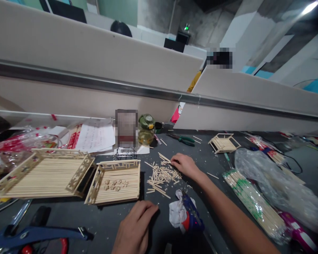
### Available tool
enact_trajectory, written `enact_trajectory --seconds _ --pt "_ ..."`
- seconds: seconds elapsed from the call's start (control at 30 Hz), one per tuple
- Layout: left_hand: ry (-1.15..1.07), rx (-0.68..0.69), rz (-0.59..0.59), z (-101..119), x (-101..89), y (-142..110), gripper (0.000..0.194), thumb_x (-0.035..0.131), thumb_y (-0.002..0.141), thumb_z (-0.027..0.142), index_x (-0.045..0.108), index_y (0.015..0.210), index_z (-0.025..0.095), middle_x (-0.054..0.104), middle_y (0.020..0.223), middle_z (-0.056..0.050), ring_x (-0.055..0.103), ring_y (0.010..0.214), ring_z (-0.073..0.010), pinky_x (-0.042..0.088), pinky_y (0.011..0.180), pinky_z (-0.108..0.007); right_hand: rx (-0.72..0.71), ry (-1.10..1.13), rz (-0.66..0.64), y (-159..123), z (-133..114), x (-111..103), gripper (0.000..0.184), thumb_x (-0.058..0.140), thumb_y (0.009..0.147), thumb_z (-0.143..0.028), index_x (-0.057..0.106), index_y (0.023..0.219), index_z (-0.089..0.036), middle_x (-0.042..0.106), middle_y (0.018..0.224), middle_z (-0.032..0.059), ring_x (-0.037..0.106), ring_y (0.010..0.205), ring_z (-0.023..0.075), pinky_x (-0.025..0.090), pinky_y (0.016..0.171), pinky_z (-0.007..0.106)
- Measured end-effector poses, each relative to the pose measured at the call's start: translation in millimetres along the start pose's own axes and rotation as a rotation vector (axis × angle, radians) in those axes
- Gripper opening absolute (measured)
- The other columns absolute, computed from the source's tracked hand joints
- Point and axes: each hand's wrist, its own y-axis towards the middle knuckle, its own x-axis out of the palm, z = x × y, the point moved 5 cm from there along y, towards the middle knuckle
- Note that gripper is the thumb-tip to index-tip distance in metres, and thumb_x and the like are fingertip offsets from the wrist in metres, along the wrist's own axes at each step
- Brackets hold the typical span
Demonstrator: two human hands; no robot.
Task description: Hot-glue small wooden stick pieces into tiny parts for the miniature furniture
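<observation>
On the far right edge of the pile [163,174], right hand [184,165] with fingers bent and tips touching sticks [163,158]. Impossible to tell whether pinching one or only resting there. From those fingertips, nearest sticks toward 10 o'clock, long axis running roughly from 10 to 4 o'clock. Rest of the pile toward 8 o'clock, short and jumbled, pointing many ways.

Closer to the wearer, left hand [136,225] low over the table [108,220], fingers curled together, thumb hidden, grasp impossible to confirm. From there, pile toward 1 o'clock, well within reach but not touched. Clearly nearer to the pile: right hand.

Farther out from the left fingertips, small tray [129,192] toward 10 o'clock, with little wooden bits [125,183] inside; beyond, in much the same direction, big tray [47,176]. Toward 3 o'clock, glue gun [192,213] beside crumpled paper [177,211].

Out from the right fingertips, pliers [187,140] toward 1 o'clock, small stick frame [224,144] between 2 and 3, bagged skewers [254,204] toward 4.
</observation>
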Motion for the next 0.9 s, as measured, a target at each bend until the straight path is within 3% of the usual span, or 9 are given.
enact_trajectory --seconds 0.2,0.37,0.6,0.77,0.9 --pt "-0.074 -0.036 -0.005 -2.8 3.7 -2.8 0.038 0.041 0.087 0.004 0.057 0.117 0.021 0.064 0.102 -0.01 0.064 0.093 -0.0159 0.054 0.078 -0.023 0.067 -0.024 0.061 10.1 11.9 -3.4 0.017 0.053 0.09 -0.024 0.07 0.09 -0.023 0.067 0.092 0.0036 0.059 0.082 0.0169 0.039 0.07 0.025" --pt "-0.094 -0.049 -0.034 -5.6 6.0 -4.5 0.035 0.044 0.088 0.006 0.058 0.116 0.021 0.064 0.101 -0.009 0.065 0.093 -0.0153 0.054 0.079 -0.022 0.08 -0.034 0.05 14.9 16.9 6.4 0.013 0.056 0.087 -0.021 0.069 0.085 -0.022 0.066 0.089 0.0036 0.059 0.082 0.0166 0.037 0.068 0.024" --pt "-0.115 -0.041 -0.042 -7.1 7.7 -2.7 0.033 0.046 0.089 0.008 0.059 0.115 0.022 0.066 0.1 -0.008 0.066 0.091 -0.0145 0.054 0.078 -0.019 0.049 0.011 0.031 -9.3 1.7 3.6 0.013 0.055 0.089 -0.024 0.067 0.086 -0.022 0.065 0.088 0.0015 0.059 0.081 0.0149 0.037 0.068 0.023" --pt "-0.121 -0.017 -0.036 -10.0 9.9 -2.3 0.032 0.044 0.09 0.009 0.059 0.113 0.022 0.068 0.094 -0.007 0.067 0.085 -0.0145 0.055 0.072 -0.018 0.024 0.01 -0.073 -29.0 -8.2 0.8 0.012 0.057 0.087 -0.02 0.068 0.084 -0.023 0.066 0.085 0.001 0.059 0.076 0.0147 0.035 0.064 0.023" --pt "-0.109 -0.031 -0.079 -16.3 16.1 -5.8 0.03 0.046 0.089 0.008 0.058 0.113 0.021 0.068 0.093 -0.007 0.067 0.084 -0.0142 0.054 0.073 -0.018 -0.032 0.011 -0.141 -26.3 -15.7 -4.9 0.012 0.057 0.088 -0.023 0.069 0.086 -0.024 0.067 0.085 0.0001 0.06 0.077 0.0145 0.035 0.065 0.023"
